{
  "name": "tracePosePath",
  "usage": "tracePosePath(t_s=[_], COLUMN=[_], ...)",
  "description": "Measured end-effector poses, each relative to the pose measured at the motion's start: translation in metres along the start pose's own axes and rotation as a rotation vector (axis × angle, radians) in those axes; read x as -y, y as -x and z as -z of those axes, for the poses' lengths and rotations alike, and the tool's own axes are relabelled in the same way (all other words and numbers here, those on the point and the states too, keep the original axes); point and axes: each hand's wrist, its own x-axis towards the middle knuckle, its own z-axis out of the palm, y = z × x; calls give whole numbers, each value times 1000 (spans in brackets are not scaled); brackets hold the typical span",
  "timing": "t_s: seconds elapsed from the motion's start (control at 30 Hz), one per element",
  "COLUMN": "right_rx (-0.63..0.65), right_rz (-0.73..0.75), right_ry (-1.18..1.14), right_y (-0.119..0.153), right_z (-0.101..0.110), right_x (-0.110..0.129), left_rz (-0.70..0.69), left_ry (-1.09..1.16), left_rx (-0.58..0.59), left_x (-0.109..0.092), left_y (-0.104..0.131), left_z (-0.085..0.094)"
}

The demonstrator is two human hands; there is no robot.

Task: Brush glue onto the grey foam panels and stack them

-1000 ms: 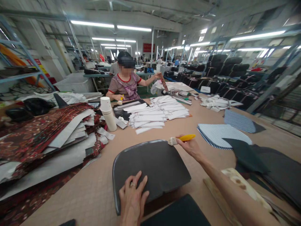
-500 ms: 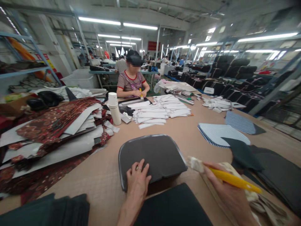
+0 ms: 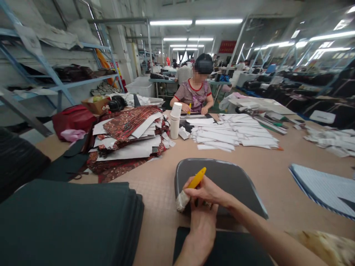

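Note:
A dark grey panel (image 3: 235,181) with rounded corners and a shiny rim lies on the brown table. My left hand (image 3: 202,225) rests on its near left part, fingers partly hidden behind my other hand; what shows of them lies on the panel. Crossing above it, my right hand (image 3: 206,190) grips a brush (image 3: 199,178) by its yellow handle. The whitish, caked bristles of the brush are at the panel's left edge, near its lower left corner. Just in front of the panel lies a dark green sheet (image 3: 230,245), partly covered by my forearms.
Dark green pieces (image 3: 69,218) are stacked at the near left. Behind them sits a patterned red and white pile (image 3: 124,144). A white bottle (image 3: 174,123) and white strips (image 3: 230,131) lie before a seated co-worker (image 3: 196,88). Striped blue pieces (image 3: 324,188) are at right.
My right hand has carried the brush from the panel's right side across to its left edge, over my left hand. My view has turned left.

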Motion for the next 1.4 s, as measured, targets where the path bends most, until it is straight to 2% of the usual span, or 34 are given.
tracePosePath(t_s=[0.07, 0.13, 0.27, 0.33, 0.4, 0.6, 0.67, 0.77, 0.87, 0.93, 1.0, 1.1, 1.17, 1.27, 1.4], right_rx=[2, -80, -368, -539, -658, -709, -778, -939, -1045, -1015, -904, -703, -598, -479, -341], right_rz=[38, 86, 115, 98, 74, 16, -27, -93, -98, -49, 29, 161, 236, 305, 369], right_ry=[82, 154, 206, 236, 265, 311, 342, 388, 400, 377, 335, 280, 271, 301, 509], right_y=[-18, -38, -75, -85, -88, -86, -78, -51, -23, -14, -16, -34, -43, -37, 16], right_z=[4, 15, 48, 63, 72, 73, 85, 114, 132, 124, 102, 59, 34, 11, -13], right_x=[-4, -5, -7, -7, -8, -16, -23, -31, -27, -21, -15, -12, -11, -14, -20], left_rz=[-27, -63, -77, -67, -60, -50, -48, -58, -72, -110, -130, 12, 137, 221, 246], left_ry=[16, 37, 75, 86, 100, 133, 134, 130, 129, 169, 239, 324, 358, 407, 475], left_rx=[-8, -20, -4, 21, 40, 22, 13, 6, -3, -90, -307, -718, -885, -965, -964], left_x=[1, 4, 7, 7, 6, 6, 8, 8, 6, 8, 17, 43, 63, 87, 98], left_y=[1, 2, 3, 3, 2, 1, 0, -3, -1, 6, 16, 36, 49, 62, 69], left_z=[1, 1, 4, 6, 8, 6, 4, 0, -1, 2, 8, 23, 32, 37, 35])
